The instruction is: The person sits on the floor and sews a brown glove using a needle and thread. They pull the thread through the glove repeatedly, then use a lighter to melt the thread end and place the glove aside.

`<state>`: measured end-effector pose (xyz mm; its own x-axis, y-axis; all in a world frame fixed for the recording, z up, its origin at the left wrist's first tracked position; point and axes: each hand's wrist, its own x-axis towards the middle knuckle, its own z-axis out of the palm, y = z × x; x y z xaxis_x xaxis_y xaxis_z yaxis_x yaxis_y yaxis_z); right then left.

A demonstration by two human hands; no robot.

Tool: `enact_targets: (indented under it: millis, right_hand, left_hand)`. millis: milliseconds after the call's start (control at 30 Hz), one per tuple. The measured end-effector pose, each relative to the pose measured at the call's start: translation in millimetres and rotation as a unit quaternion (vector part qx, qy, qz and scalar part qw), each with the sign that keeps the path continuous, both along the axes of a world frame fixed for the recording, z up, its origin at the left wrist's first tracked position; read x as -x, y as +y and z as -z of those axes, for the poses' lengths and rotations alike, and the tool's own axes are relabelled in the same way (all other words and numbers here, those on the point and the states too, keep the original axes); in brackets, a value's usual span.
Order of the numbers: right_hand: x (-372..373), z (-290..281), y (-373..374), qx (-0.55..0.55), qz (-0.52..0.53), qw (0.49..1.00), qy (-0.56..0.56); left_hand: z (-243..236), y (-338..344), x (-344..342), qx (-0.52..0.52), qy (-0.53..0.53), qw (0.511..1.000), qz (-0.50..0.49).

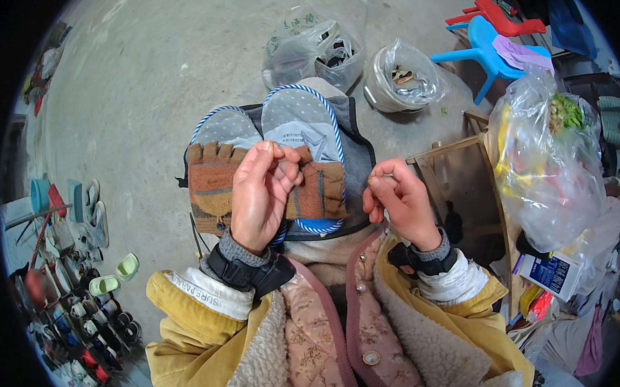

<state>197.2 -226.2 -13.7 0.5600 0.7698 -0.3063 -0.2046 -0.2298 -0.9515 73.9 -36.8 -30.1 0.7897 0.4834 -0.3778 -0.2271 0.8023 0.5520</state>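
My left hand (264, 196) is raised over my lap, its thumb and index fingertips pinched together. My right hand (403, 201) is a short way to the right, with its fingers curled and thumb pressed to the forefinger. Anything in either pinch is too fine to make out. Beneath my left hand lie brown and orange striped fingerless gloves (211, 176), partly hidden by it. They rest on two grey dotted insoles (299, 113) edged in blue-and-white striped binding. A dark grey cloth (355, 164) is spread under these on my lap.
Ahead on the concrete floor (149, 62) stand a clear plastic bag (303, 57) and a bag-lined bucket (397, 84). Blue (485, 55) and red (501, 19) plastic chairs are at far right. A wooden frame (455, 144) bears a full plastic bag (550, 167). Shoes (96, 320) crowd the left.
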Motion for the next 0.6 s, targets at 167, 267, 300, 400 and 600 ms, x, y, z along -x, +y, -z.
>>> enact_targets:
  millis: [167, 267, 300, 400, 600]
  right_hand:
    - [0, 11, -4, 0.039, -0.028, 0.993, -0.106]
    - [0, 16, -8, 0.032, -0.033, 0.989, -0.144]
    - [1, 18, -9, 0.026, -0.035, 0.988, -0.151]
    - [1, 23, -9, 0.023, -0.045, 0.985, -0.164]
    - [1, 27, -10, 0.036, -0.053, 0.985, -0.162]
  left_hand:
    - [2, -5, -5, -0.062, 0.035, 0.997, -0.019]
    - [3, -9, -6, -0.102, 0.048, 0.993, -0.020]
    - [3, -11, -6, -0.120, 0.065, 0.990, -0.019]
    - [3, -17, -9, -0.177, 0.094, 0.980, -0.014]
    - [5, -25, -12, -0.310, 0.109, 0.944, 0.014]
